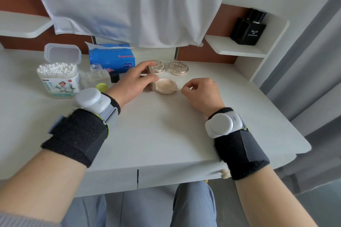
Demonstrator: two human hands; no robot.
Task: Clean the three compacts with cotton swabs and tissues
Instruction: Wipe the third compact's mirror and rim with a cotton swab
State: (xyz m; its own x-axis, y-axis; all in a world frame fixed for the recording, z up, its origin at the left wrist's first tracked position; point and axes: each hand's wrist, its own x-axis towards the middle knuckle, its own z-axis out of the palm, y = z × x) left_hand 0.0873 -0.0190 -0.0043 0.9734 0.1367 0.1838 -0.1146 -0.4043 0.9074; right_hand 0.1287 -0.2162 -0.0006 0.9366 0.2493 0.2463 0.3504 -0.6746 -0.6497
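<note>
Currently swabbing compact one | left hand (132,82) grips the upright lid of the open compact (165,85) at table (166,134) centre | right hand (200,91) pinches a cotton swab (176,89) against its rim at 3 o'clock | next: sweep the rim, then tissue pack (112,57) at 11 o'clock | count: three compacts, two closed compacts (178,68) at 12 o'clock.

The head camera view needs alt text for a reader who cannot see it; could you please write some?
A person's right hand works a cotton swab at the open compact while the left hand holds its raised lid, on a white table. Two closed compacts, a swab box and a tissue pack sit behind.
</note>
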